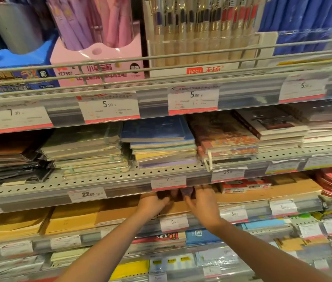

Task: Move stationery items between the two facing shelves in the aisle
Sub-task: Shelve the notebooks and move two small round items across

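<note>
Shelf, frame centre: perforated grey metal, matt. Notebook stacks in glossy plastic wrap (crinkled). Envelopes, lower left: matt brown paper. Price tags: paper behind glossy clear strips.

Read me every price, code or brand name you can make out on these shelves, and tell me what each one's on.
"7.90": top rail price tag
"5.90": second price tag
"5.00": third price tag
"YZ7907": pink pen box
"22.00": middle rail tag
"29": blurred tag
"5": tag below the hands
Brand on the white pen box and the tags' small print: too blurred.
</note>
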